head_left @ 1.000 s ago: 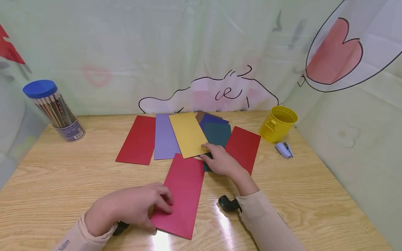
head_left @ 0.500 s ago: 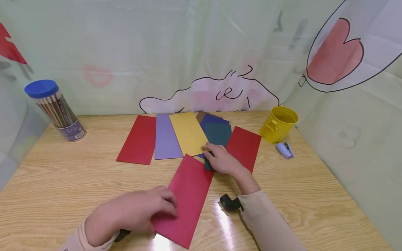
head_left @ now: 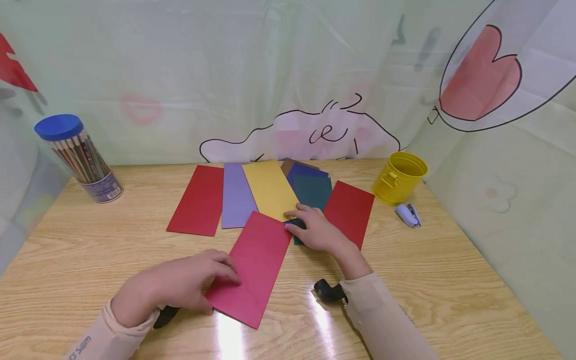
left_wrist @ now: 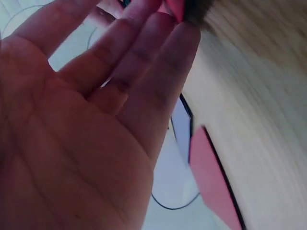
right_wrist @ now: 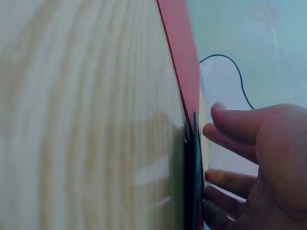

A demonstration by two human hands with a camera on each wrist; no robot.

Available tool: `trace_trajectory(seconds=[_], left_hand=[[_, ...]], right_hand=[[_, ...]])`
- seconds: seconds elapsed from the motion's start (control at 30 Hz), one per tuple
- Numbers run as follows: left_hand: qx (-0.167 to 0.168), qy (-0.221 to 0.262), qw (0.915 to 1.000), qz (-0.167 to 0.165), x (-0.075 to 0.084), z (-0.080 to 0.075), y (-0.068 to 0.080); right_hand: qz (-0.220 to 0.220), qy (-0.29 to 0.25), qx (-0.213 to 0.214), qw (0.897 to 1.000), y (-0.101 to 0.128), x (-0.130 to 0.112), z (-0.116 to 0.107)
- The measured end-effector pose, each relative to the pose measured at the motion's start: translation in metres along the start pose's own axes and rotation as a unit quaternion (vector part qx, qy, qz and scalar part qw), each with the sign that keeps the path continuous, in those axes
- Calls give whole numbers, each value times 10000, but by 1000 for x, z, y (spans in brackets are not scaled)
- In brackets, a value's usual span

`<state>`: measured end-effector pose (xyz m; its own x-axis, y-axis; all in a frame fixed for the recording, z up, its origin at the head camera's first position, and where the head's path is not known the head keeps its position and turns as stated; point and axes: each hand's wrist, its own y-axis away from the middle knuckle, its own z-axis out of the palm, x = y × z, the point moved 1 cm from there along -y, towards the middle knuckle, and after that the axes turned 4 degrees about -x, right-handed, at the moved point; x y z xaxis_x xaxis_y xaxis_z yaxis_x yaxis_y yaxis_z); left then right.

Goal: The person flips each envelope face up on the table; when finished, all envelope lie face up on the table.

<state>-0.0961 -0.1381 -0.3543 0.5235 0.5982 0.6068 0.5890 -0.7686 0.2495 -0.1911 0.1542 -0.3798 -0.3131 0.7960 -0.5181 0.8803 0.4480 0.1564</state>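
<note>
My left hand [head_left: 189, 280] grips the pinkish-red card [head_left: 256, 265] by its left edge, fingers over the top face. The card lies slanted, its far end lapping the lower edges of the lavender card [head_left: 236, 195] and yellow card [head_left: 272, 192]. My right hand [head_left: 317, 230] rests with fingertips on the yellow card's lower right corner, above the dark green card [head_left: 311, 190]; its thumb is by the pinkish card's far right corner. The right wrist view shows the right hand's fingers [right_wrist: 230, 179] fairly straight. In the left wrist view the left fingers [left_wrist: 158, 91] partly hide the held card.
A red card [head_left: 198, 200] lies left of the row, another red card [head_left: 348, 212] right. Blue [head_left: 306, 171] and brown [head_left: 292, 163] cards peek out behind. A blue-lidded pencil jar [head_left: 81, 160], yellow bucket [head_left: 398, 180] and lavender stapler [head_left: 408, 215] stand on the wooden table [head_left: 67, 270].
The pinkish-red card first swung slightly right and nearer, then slid away and left with my left hand, now overlapping the lavender and yellow cards. My right hand has barely moved.
</note>
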Motion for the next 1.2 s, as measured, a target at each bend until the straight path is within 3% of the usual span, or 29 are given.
trace_trajectory(seconds=[0.43,0.67,1.2], left_hand=[[315,-139,9993,-174,-14,4,-4],[528,-378,9978,-142,-17,5,-6],[549,-725,9956,-206,-18,5,-6]], right_hand=[[160,20,523,9985,-2,-7,4],[213,-133,475,9986,-2,-8,6],[312,-108,420,9986,-2,-11,8]])
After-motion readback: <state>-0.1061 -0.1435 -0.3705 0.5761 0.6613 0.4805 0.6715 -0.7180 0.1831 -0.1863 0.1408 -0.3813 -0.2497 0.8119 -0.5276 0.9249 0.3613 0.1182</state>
